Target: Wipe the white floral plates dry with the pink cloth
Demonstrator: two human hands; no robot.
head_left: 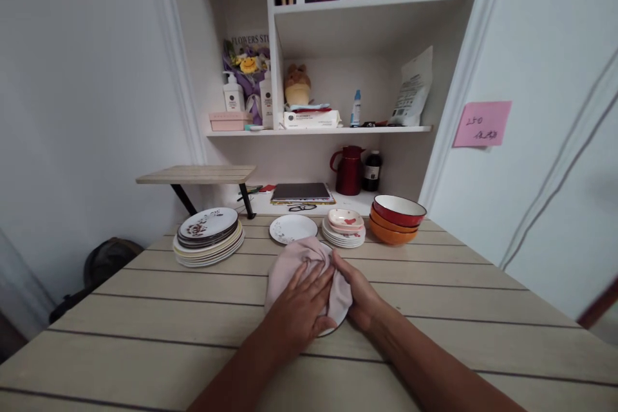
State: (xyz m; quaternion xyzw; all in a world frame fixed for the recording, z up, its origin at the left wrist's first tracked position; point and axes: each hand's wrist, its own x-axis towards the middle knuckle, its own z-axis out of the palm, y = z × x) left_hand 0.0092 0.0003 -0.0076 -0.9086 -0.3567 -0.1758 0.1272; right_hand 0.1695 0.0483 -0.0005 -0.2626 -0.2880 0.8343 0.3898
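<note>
A pale pink cloth (284, 273) is draped over a white plate (340, 317) with a dark rim, covering most of it. My left hand (305, 301) lies on the cloth with its fingers stretched out and somewhat apart, pressing it against the plate. On the right side, my right hand (356, 286) grips the plate's edge, its thumb along the rim and cloth beside it. The undersides of its fingers are hidden. Just behind the cloth, a white plate with a floral pattern (293, 230) lies flat on the wooden table (193, 328).
On the left stands a stack of plates (208, 237), below a small wooden riser (197, 174). Small dishes on saucers (344, 230) and stacked red and orange bowls (396, 219) are at the back right. Behind them are glasses (302, 208), a dark red jug (348, 170) and a dark bottle (371, 170).
</note>
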